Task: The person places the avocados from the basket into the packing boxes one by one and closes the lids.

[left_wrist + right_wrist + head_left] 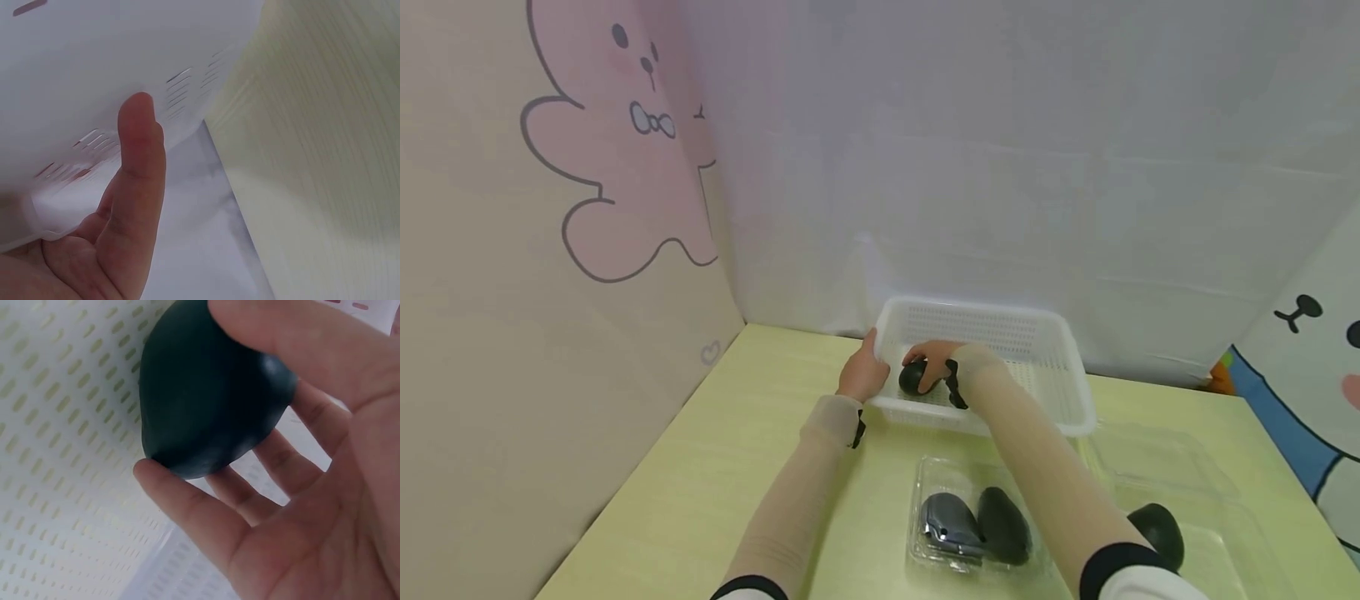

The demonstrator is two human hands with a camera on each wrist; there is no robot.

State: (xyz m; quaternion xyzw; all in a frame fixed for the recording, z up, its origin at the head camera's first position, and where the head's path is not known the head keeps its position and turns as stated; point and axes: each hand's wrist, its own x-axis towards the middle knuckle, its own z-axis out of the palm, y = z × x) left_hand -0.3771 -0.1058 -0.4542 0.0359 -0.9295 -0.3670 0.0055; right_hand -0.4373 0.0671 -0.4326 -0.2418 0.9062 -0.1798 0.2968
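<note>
A white slotted plastic basket (pixel 1060 375) stands at the back of the table. My left hand (pixel 863 372) holds its left rim; in the left wrist view one digit of that hand (pixel 140 181) lies along the basket wall (pixel 69 81). Inside the basket, near its left end, my right hand (pixel 936 360) grips a dark rounded computer mouse (pixel 913 377). The right wrist view has the thumb and fingers of this hand (pixel 312 506) around the smooth dark mouse (pixel 200 394), close over the slotted floor. Part of the mouse is hidden by the thumb.
In front of the basket, a clear plastic tray (pixel 922 483) holds a grey mouse (pixel 951 521) and a dark mouse (pixel 1003 527). Another dark mouse (pixel 1159 533) lies in a clear container (pixel 1225 542) at right, partly behind my right arm. Fabric walls (pixel 1000 167) border the table.
</note>
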